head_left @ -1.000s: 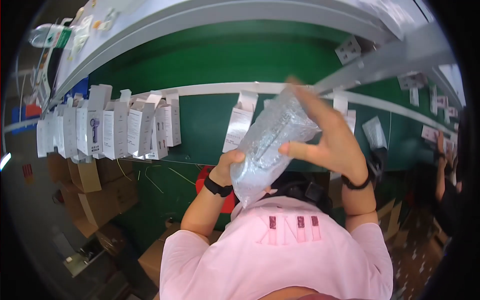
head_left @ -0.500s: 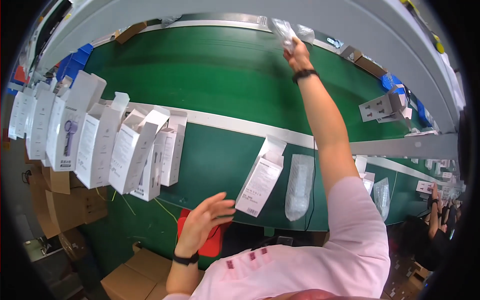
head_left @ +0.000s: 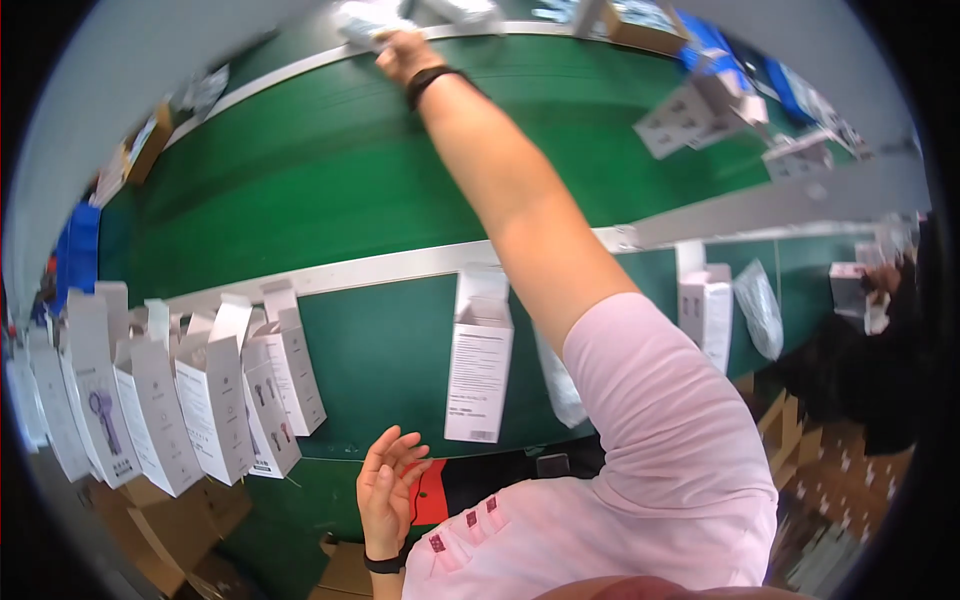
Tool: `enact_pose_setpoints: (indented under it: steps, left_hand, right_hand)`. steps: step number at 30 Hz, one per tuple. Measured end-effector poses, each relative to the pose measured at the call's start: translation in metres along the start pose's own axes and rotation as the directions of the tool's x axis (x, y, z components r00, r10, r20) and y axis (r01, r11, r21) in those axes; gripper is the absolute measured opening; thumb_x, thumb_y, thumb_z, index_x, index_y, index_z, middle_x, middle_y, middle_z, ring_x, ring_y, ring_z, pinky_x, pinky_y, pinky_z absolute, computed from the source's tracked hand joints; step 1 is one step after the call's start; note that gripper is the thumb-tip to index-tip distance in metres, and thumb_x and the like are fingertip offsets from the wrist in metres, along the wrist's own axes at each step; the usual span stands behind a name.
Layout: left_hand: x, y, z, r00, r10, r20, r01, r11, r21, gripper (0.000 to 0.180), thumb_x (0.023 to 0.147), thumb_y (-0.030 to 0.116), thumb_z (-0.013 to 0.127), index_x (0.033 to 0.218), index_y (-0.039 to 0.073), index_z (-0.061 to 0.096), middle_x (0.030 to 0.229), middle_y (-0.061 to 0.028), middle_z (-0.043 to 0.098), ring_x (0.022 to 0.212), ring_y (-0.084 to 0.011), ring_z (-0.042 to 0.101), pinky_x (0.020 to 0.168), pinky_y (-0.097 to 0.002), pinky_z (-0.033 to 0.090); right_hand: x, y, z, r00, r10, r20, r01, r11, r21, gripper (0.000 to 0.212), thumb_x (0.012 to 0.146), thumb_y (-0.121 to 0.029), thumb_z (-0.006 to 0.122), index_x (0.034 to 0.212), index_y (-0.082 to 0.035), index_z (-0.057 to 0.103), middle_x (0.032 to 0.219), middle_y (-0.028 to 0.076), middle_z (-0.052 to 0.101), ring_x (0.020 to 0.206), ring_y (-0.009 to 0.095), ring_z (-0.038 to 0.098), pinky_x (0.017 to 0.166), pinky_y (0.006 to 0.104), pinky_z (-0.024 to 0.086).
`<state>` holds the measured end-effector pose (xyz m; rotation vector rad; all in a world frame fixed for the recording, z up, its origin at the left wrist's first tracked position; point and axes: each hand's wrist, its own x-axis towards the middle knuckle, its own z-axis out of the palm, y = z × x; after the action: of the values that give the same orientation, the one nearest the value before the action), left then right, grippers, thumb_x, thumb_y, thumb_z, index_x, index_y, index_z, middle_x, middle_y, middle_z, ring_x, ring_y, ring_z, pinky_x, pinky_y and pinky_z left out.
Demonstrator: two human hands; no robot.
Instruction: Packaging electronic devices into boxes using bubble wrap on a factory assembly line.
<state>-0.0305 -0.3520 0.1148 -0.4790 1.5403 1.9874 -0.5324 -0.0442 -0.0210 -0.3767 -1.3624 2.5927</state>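
My right hand [head_left: 402, 55] reaches across the green conveyor belt [head_left: 300, 170] to its far edge, its fingers closed on a whitish plastic-wrapped packet [head_left: 368, 22]. What the packet contains cannot be made out. My left hand [head_left: 388, 490] is held low in front of the bench, fingers apart and nothing in it. Just right of it, an open-topped white carton [head_left: 478, 385] lies on the green bench [head_left: 375, 370], flaps spread toward the belt. Beside that carton is a bubble-wrapped packet [head_left: 562, 385], partly covered by my right arm.
Several open white cartons [head_left: 210, 405] stand in a row at the left. Another plastic-wrapped packet [head_left: 465, 12] lies at the far edge. A metal arm [head_left: 760, 205] crosses the right side. Further right are a carton [head_left: 706, 310], a wrapped packet [head_left: 760, 310] and another person's hand [head_left: 882, 282].
The view has turned, shifting the scene. My right hand stays on the wrapped packet, which now sits farther left of the neighbouring packet. My left hand has dropped slightly.
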Motion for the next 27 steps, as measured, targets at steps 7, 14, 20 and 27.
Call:
enact_pose_setpoints:
  steps: [7, 14, 20, 27]
  left_hand:
    - [-0.012, 0.061, 0.102, 0.927, 0.108, 0.358, -0.207, 0.945, 0.251, 0.069, 0.092, 0.038, 0.058, 0.144, 0.0, 0.032, 0.127, -0.0173, 0.056, 0.112, -0.0267, 0.058, 0.098, -0.0421, 0.044]
    - [0.101, 0.075, 0.309, 0.828, 0.472, 0.303, -0.542, 0.813, 0.212, 0.094, 0.085, 0.015, 0.071, 0.151, -0.001, 0.005, 0.144, -0.025, 0.037, 0.13, -0.0306, 0.042, 0.104, -0.0388, 0.038]
    - [0.299, 0.038, 0.404, 0.79, 0.309, 0.53, -0.555, 0.729, 0.402, 0.104, 0.074, 0.023, 0.08, 0.148, -0.004, 0.014, 0.146, -0.0253, 0.034, 0.129, -0.0309, 0.042, 0.101, -0.0386, 0.041]
    - [0.298, 0.024, 0.424, 0.633, 0.6, 0.49, -0.772, 0.537, 0.34, 0.062, 0.08, 0.02, 0.075, 0.131, 0.002, 0.046, 0.118, -0.0096, 0.057, 0.107, -0.0216, 0.053, 0.093, -0.0377, 0.044]
  right_hand:
    - [-0.325, -0.162, -0.044, 0.566, 0.027, 0.824, 0.487, 0.796, -0.36, 0.017, 0.09, -0.015, 0.059, 0.086, 0.001, 0.063, 0.09, 0.004, 0.063, 0.077, 0.012, 0.06, 0.069, 0.0279, 0.05]
    - [-0.525, -0.376, -0.22, 0.902, 0.426, 0.073, -0.16, 0.487, -0.858, 0.049, 0.084, -0.023, 0.07, 0.127, -0.003, 0.057, 0.109, 0.013, 0.067, 0.091, 0.021, 0.065, 0.082, 0.0317, 0.052]
    - [-0.386, -0.377, -0.345, 0.83, -0.537, 0.149, 0.214, 0.061, -0.975, 0.072, 0.08, -0.022, 0.073, 0.142, -0.009, 0.039, 0.131, 0.014, 0.055, 0.113, 0.028, 0.054, 0.091, 0.0378, 0.048]
    - [-0.29, -0.338, -0.431, 0.674, -0.566, 0.475, 0.109, -0.56, -0.821, 0.027, 0.089, -0.03, 0.063, 0.104, -0.008, 0.065, 0.097, 0.01, 0.065, 0.085, 0.028, 0.061, 0.07, 0.0381, 0.05]
